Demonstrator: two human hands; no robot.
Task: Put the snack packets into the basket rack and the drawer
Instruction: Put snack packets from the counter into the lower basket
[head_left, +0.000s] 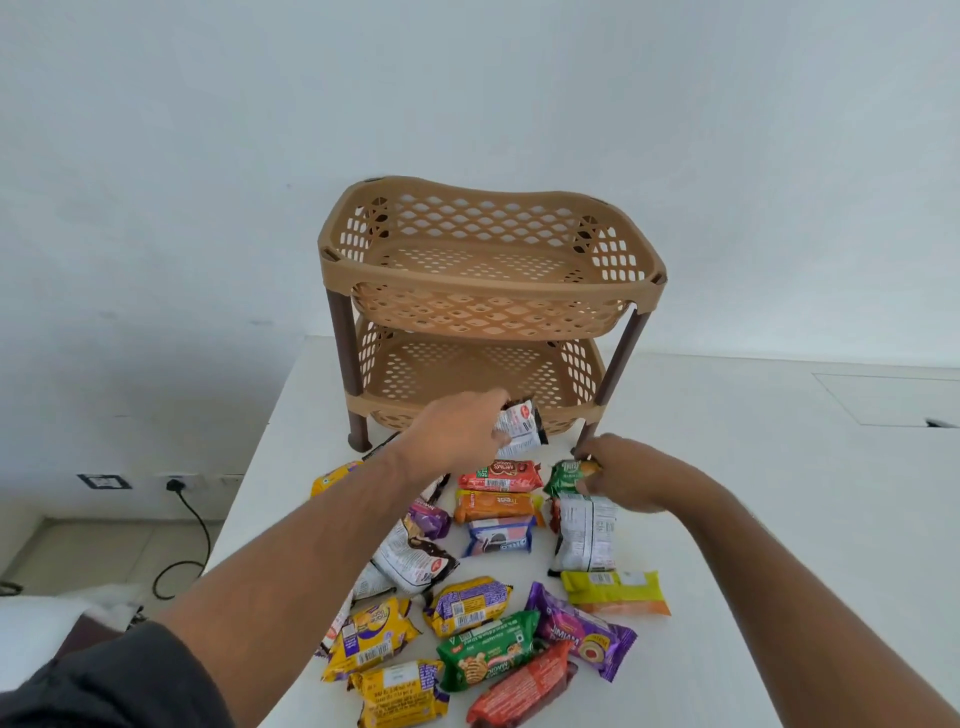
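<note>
Head view, looking down: along the bottom edge lay a yellow packet (397, 693) and an orange-red packet (519, 688), with a green packet (485, 649) just above them and a purple packet (582, 631) to its right. Higher, at centre-left, two more yellow packets (371, 636) sat side by side, and a yellow-green packet (613, 592) lay toward the right. All rested on the white surface (779, 519), loosely scattered, several touching or overlapping.

Nearer the middle of the frame a white-and-brown packet (413, 561) lay tilted at left, a blue cookie packet (501, 538) sat in the centre, and an orange packet (496, 506) and a red packet (501, 475) were stacked in a row above it. A tall white packet (584, 532) lay to their right.

The right hand (628, 480) rested over the top of that tall packet, its fingers curled round a small green packet (566, 478). The left hand (457, 428), higher and more central, pinched a white-and-brown wrapper (519, 428), lifted off the surface just in front of the lower tier.

Beyond the hands stood the tan two-tier basket rack (488, 291) on dark brown legs, both baskets holding nothing. The wall (208, 156) filled the upper frame; at lower left a black cable (192, 525) ran from a wall socket.
</note>
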